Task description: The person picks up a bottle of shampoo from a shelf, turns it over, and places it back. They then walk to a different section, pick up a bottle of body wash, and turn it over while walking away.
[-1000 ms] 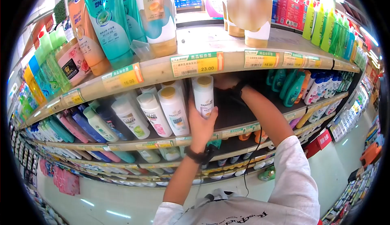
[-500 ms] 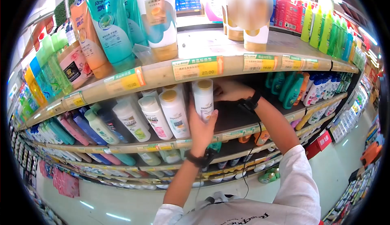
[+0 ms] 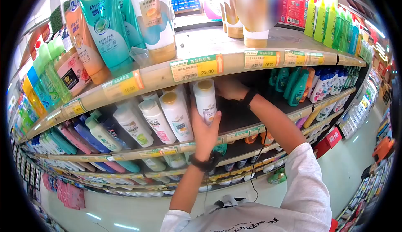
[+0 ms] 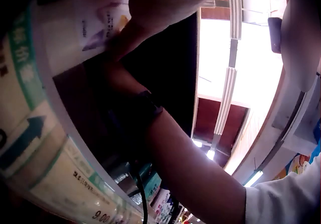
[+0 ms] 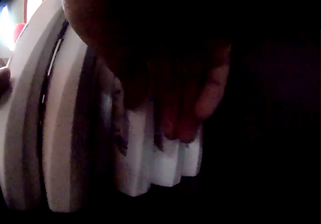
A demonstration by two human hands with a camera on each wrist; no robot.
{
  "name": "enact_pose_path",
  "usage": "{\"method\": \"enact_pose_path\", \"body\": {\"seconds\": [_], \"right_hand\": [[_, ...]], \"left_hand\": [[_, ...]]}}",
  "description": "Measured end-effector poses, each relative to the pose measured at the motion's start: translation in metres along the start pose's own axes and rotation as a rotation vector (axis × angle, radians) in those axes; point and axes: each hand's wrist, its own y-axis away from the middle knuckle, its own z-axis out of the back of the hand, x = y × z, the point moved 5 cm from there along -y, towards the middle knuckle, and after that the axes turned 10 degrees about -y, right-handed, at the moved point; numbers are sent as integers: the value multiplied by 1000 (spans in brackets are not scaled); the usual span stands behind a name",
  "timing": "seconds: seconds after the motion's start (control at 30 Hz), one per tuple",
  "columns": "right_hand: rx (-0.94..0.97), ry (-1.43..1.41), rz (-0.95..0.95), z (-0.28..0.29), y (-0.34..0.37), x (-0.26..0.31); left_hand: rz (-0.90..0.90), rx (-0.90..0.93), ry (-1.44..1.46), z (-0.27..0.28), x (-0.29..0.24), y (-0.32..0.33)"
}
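My left hand grips a white Pantene bottle with a gold cap, held upright just below the upper shelf's front edge. In the left wrist view, that hand lies beside the bottle's label. My right hand reaches under the upper shelf, right of the held bottle, its fingers hidden in shade. The right wrist view shows the right hand with fingers pointing down over several smaller white shapes; darkness hides whether it grips one. Larger white bottles stand beside it.
The upper shelf edge with price tags runs above both hands. White Pantene and Clear bottles stand left; teal bottles stand right. Tubes stand on top. A dark cable hangs by the right arm.
The view has shifted slightly, so the shelf sits a little further left. My right hand, more visible beside the bottle half a second ago, is deeper in shade again. The left hand still holds its bottle.
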Motion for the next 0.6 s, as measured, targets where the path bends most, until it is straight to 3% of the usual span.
{"method": "enact_pose_path", "body": {"seconds": [0.1, 0.2, 0.5, 0.6], "right_hand": [[167, 18, -54, 16, 12, 19], [331, -626, -63, 29, 26, 48], [107, -682, -8, 9, 19, 32], [119, -505, -50, 9, 13, 33]], "left_hand": [[-77, -35, -78, 3, -14, 6], [-98, -19, -131, 7, -8, 11], [-12, 21, 4, 9, -11, 5], [-13, 13, 29, 6, -6, 0]]}}
